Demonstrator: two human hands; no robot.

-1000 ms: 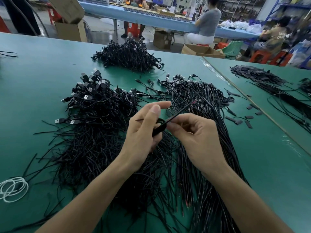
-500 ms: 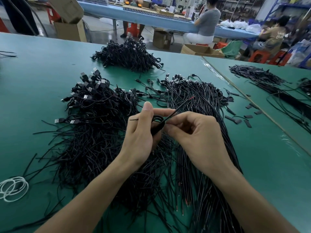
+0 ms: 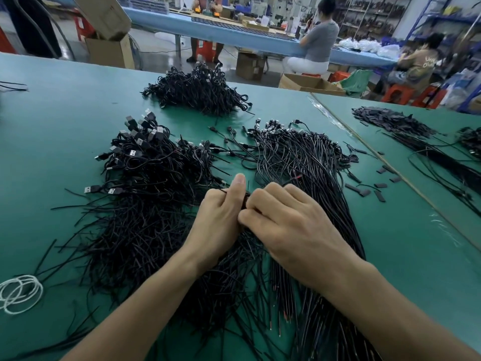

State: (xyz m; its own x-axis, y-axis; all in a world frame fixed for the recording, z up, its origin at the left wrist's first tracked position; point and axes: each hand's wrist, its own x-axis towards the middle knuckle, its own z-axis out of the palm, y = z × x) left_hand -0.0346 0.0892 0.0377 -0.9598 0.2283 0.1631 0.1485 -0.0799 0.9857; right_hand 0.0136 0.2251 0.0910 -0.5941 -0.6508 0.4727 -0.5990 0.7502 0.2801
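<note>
My left hand [image 3: 221,214] and my right hand [image 3: 291,225] meet knuckle to knuckle over the green table [image 3: 52,126]. Both curl round one thin black wire [image 3: 294,179] with a short black sleeve on it; its red tip sticks out beyond my right fingers. My left thumb points up. The sleeve is mostly hidden between the hands. Under my left hand lies a pile of black USB cables [image 3: 145,178]. Beneath my right hand runs a bundle of long black wires [image 3: 312,162] with small plugs at the far end.
A third heap of black cables [image 3: 200,91] lies farther back. Short black sleeve pieces [image 3: 364,190] are scattered to the right. A coil of white cord [image 3: 18,293] sits at the left edge. Another table [image 3: 442,194] with wires adjoins on the right. People sit at a blue bench behind.
Both hands have dropped lower toward the wires and closed together. The wire that stood up slanted between the fingers is now nearly hidden inside the two hands.
</note>
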